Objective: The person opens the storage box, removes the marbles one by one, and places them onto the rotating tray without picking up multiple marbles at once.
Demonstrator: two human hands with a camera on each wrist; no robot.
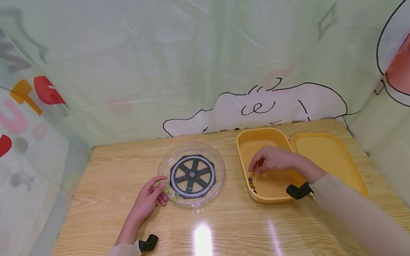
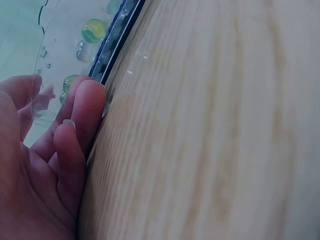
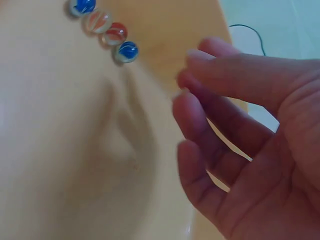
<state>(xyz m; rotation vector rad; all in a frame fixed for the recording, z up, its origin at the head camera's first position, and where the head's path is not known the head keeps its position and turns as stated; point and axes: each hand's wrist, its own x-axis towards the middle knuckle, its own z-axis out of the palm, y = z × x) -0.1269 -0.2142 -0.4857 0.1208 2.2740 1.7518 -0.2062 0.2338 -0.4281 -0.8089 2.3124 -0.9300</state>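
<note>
My left hand (image 1: pixel 147 198) is at the left edge of a clear round dish (image 1: pixel 220 184), its fingers on both sides of the rim, holding it. Inside the dish is a black, six-spoked wheel shape with a grey ring (image 1: pixel 193 176). Green-yellow glass marbles (image 2: pixel 93 31) sit in the dish close to that hand. Over the yellow box (image 1: pixel 272 199) hovers my right hand (image 1: pixel 273 159), its fingers loosely bent with nothing visible between them. Several marbles, among them a blue marble (image 3: pixel 127 51) and a red marble (image 3: pixel 115 34), lie in a row along the box's left wall.
A yellow lid (image 1: pixel 324 153) lies flat against the box's right side. Both stand on a wooden table (image 1: pixel 126 161). A printed curtain (image 1: pixel 190 54) hangs behind the table and along its sides. Black wrist mounts (image 1: pixel 148 243) sit on both sleeves.
</note>
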